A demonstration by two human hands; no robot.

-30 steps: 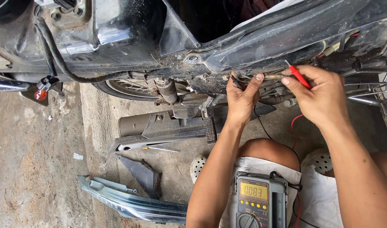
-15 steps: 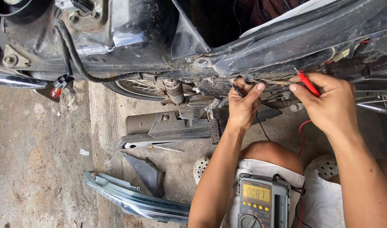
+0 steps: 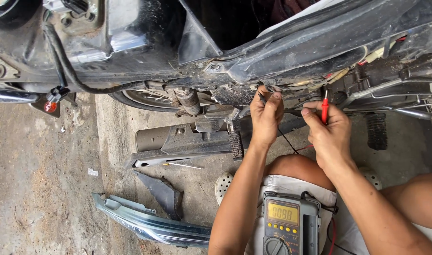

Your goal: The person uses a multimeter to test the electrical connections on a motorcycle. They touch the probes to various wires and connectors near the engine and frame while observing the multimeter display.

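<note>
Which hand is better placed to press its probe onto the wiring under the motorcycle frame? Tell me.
Probably the left hand: its black probe tip already sits at the wiring, while the right hand holds the red probe upright, slightly short.

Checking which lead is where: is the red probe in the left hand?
No, the red probe is pinched in the right hand; the left hand holds a black probe.
</note>
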